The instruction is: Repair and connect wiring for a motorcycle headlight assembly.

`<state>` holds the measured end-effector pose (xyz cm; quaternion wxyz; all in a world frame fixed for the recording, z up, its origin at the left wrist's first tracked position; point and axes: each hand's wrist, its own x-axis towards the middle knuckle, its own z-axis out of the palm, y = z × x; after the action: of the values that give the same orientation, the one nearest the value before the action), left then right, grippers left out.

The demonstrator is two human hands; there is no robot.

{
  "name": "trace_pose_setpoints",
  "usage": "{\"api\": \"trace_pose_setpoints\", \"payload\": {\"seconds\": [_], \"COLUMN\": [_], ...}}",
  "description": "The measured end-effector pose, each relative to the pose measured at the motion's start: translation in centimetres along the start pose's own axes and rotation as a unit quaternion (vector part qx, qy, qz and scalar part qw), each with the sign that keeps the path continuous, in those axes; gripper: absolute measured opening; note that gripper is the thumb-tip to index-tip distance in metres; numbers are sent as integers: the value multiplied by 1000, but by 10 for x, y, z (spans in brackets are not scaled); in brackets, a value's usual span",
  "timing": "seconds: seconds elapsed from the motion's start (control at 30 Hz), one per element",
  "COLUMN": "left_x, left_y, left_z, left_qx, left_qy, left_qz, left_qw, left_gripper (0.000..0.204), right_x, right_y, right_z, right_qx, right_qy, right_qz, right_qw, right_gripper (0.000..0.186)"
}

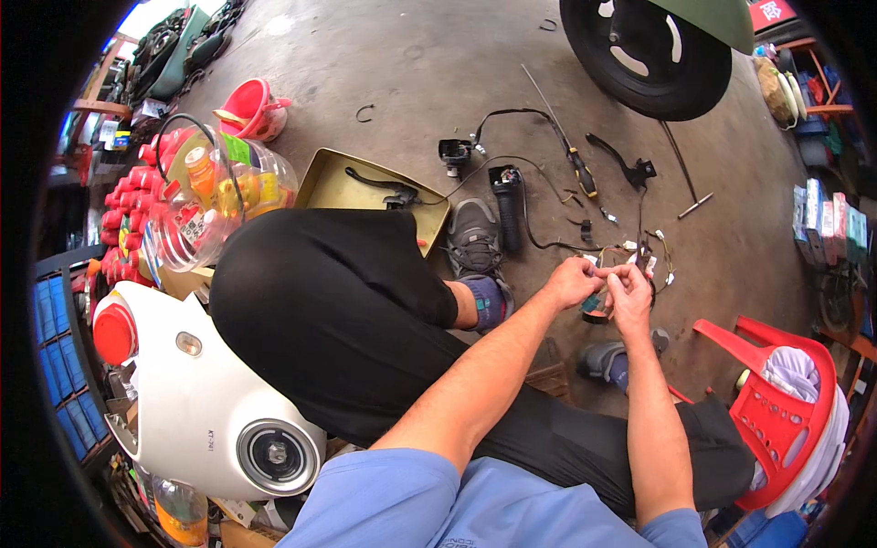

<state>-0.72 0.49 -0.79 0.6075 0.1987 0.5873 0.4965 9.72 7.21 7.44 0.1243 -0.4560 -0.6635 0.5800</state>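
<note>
My left hand (575,282) and my right hand (630,294) meet over the floor, fingertips pinched together. What they pinch is too small to make out. Close under them is a small round dark-and-teal object (596,313), partly hidden. Thin wires with white connectors (671,265) lie just beyond the right hand. A black brake lever (625,164) with a cable rests farther off. To the left are a black handlebar grip with a switch housing (505,205) and a second black switch housing (455,155). A long screwdriver (579,172) with a black-and-yellow handle lies between these and the lever.
A metal tray (315,178) holding another lever (388,189) is left of my shoe. A white scooter panel with a headlight (196,393) stands at lower left. The red plastic chair (776,429) is at right, a scooter wheel (644,50) at the far side. A metal rod (696,206) lies nearby.
</note>
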Motion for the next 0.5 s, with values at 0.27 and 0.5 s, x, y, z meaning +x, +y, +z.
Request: {"api": "trace_pose_setpoints", "payload": {"seconds": [0.27,0.5], "left_x": [1,-5], "left_y": [-1,6], "left_z": [0,0], "left_qx": [-36,-39], "left_qy": [-1,-3], "left_qz": [-9,-19], "left_qw": [999,999], "left_gripper": [16,21], "right_x": [3,2], "right_y": [13,19], "right_z": [-7,-13], "right_qx": [47,53], "right_qy": [35,58], "right_qz": [-20,2], "right_qw": [998,997], "right_gripper": [3,6]}}
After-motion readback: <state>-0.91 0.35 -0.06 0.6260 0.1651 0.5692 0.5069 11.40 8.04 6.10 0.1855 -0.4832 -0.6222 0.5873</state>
